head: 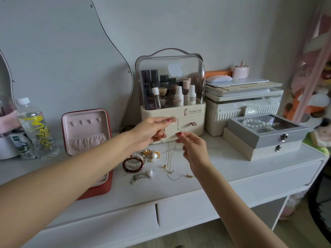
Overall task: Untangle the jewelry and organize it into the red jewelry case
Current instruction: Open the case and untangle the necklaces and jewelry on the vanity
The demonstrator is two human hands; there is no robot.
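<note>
Above the white desk, my left hand (pixel 152 130) and my right hand (pixel 192 149) each pinch one end of a short stretch of thin chain (pixel 176 127). The rest of the tangled thin necklaces (pixel 174 169) hangs from my right fingers down to the desk top. A heap of jewelry lies below my left hand: a dark red bead bracelet (pixel 132 164), white beads, gold pieces (pixel 152 153) and a silver chain with a pearl (pixel 141 176). The red jewelry case (pixel 86 133) stands open at the left, its pink lid upright, and my left forearm crosses over its base.
A cream cosmetics organiser (pixel 172 97) with a clear lid stands right behind my hands. Two stacked jewelry boxes (pixel 265 138) holding pearls and a white storage box (pixel 243 106) fill the right side. Water bottles (pixel 35 129) stand at the left.
</note>
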